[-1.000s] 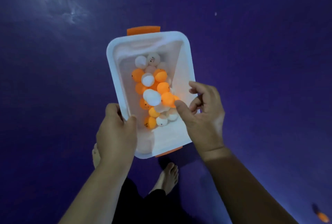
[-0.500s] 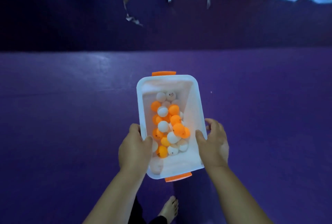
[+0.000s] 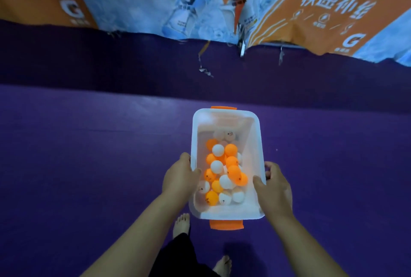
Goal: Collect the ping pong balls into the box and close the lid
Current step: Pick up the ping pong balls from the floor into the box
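Note:
A translucent white box [image 3: 252, 141] with orange latches at its near and far ends is held in the air above a purple floor. Inside lie several orange and white ping pong balls [image 3: 224, 170], heaped toward the near end. My left hand [image 3: 179, 175] grips the box's left rim, thumb hooked over the edge. Along the right rim, my right hand [image 3: 274, 184] grips the wall with its thumb inside and fingers outside. No lid is in view.
The purple floor mat [image 3: 89, 165] spreads all around. A low barrier with orange and blue drink banners [image 3: 311, 10] runs across the far side. My bare feet [image 3: 181, 224] show below the box.
My right hand went from hovering over the balls to gripping the box's right rim. The view tilted up, and the banner barrier came into sight.

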The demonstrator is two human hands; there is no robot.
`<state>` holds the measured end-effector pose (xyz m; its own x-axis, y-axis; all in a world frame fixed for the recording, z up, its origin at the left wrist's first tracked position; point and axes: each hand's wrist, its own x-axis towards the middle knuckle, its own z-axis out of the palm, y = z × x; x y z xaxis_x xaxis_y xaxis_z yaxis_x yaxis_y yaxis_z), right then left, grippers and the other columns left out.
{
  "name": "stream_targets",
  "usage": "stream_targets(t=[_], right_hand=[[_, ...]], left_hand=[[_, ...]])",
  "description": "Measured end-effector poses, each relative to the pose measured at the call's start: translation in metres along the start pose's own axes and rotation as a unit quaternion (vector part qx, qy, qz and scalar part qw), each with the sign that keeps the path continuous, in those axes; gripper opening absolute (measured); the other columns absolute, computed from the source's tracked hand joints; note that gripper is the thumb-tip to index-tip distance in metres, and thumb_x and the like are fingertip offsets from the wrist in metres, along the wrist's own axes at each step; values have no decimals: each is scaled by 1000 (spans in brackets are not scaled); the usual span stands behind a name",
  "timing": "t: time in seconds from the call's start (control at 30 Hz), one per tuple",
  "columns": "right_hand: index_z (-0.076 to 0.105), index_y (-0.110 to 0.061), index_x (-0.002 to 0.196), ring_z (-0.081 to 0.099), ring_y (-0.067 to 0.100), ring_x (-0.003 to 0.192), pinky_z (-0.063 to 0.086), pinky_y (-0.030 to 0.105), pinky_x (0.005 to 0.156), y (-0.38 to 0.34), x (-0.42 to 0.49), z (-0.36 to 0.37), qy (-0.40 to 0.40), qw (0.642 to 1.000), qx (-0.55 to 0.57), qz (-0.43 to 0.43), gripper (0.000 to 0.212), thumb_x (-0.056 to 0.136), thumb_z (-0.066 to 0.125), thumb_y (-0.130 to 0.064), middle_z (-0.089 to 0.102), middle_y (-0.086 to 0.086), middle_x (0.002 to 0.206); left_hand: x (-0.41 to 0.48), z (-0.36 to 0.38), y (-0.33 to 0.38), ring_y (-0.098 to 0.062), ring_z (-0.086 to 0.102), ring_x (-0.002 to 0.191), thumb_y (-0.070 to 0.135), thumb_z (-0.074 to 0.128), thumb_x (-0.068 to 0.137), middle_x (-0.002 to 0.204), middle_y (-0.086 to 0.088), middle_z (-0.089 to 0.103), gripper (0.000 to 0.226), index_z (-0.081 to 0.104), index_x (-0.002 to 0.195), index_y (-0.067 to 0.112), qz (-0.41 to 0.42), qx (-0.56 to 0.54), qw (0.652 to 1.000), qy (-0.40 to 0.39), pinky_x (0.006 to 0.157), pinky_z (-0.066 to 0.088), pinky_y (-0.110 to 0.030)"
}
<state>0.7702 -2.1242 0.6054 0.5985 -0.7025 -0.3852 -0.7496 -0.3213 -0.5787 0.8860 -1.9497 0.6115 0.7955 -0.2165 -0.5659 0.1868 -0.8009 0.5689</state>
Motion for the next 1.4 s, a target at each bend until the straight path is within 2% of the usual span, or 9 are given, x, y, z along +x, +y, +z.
stream_targets(t=[0.27, 0.5, 0.6, 0.77, 0.87, 0.97, 1.13, 1.23, 1.4], right_hand=[[49, -30, 107, 55, 5, 78, 43, 22, 56, -32, -49, -29, 42, 998, 54, 0, 23, 87, 56, -23, 60, -11, 91], [52, -30, 103, 58, 10, 80, 48, 29, 63, 1, -77, -75, 141, 981, 117, 62, 23, 83, 58, -22, 61, -11, 89], [53, -30, 103, 59, 12, 81, 52, 35, 69, 30, -90, -100, 189, 967, 143, 98, 22, 83, 58, -22, 62, -11, 90], [52, -30, 101, 58, 6, 77, 44, 20, 57, 91, -116, -149, 246, 943, 168, 146, 19, 86, 56, -20, 61, -13, 88], [51, -29, 99, 57, 7, 73, 42, 21, 55, 135, -133, -180, 277, 924, 184, 187, 19, 86, 56, -17, 59, -13, 83], [50, -29, 98, 56, 9, 71, 43, 24, 53, 182, -150, -213, 304, 905, 195, 226, 19, 85, 56, -16, 59, -12, 81], [48, -30, 97, 57, 9, 71, 51, 30, 57, 261, -171, -270, 352, 875, 199, 268, 21, 84, 57, -16, 58, -15, 80], [50, -28, 100, 57, 8, 72, 48, 24, 55, 304, -182, -302, 369, 861, 203, 284, 21, 85, 57, -17, 58, -14, 83], [52, -26, 104, 58, 7, 74, 52, 25, 59, 367, -204, -341, 399, 835, 208, 318, 22, 84, 58, -18, 59, -14, 86]], left_hand=[[-33, -51, 26, -11, 52, 65, 27, 52, 87, 78, 3, 56, 10, 46, 85, 19, 63, 21, 998, -21, 52, 41, -25], [-57, -27, 87, -10, 55, 67, 28, 58, 86, 77, 4, 58, 12, 48, 84, 21, 158, 50, 983, -75, 53, 39, -22], [-68, 3, 117, -10, 49, 62, 28, 57, 86, 73, 3, 54, 19, 43, 76, 21, 194, 96, 972, -97, 51, 37, -23], [-98, 68, 165, -11, 46, 60, 31, 58, 81, 71, 3, 52, 21, 42, 74, 19, 271, 159, 934, -170, 52, 36, -24], [-127, 114, 200, -9, 42, 54, 32, 59, 80, 64, 7, 48, 25, 39, 71, 21, 337, 198, 901, -190, 49, 32, -24], [-161, 165, 236, -12, 51, 58, 35, 61, 78, 66, 5, 55, 21, 47, 76, 19, 385, 215, 871, -218, 51, 38, -27], [-219, 254, 284, -17, 62, 70, 33, 62, 79, 77, 1, 64, 20, 54, 86, 16, 423, 245, 832, -263, 56, 46, -30], [-249, 304, 306, -17, 62, 71, 31, 62, 81, 78, 1, 63, 19, 54, 88, 15, 440, 254, 815, -277, 57, 46, -31], [-295, 380, 330, -16, 61, 68, 32, 62, 82, 76, 0, 62, 18, 52, 83, 18, 461, 265, 793, -298, 55, 46, -31]])
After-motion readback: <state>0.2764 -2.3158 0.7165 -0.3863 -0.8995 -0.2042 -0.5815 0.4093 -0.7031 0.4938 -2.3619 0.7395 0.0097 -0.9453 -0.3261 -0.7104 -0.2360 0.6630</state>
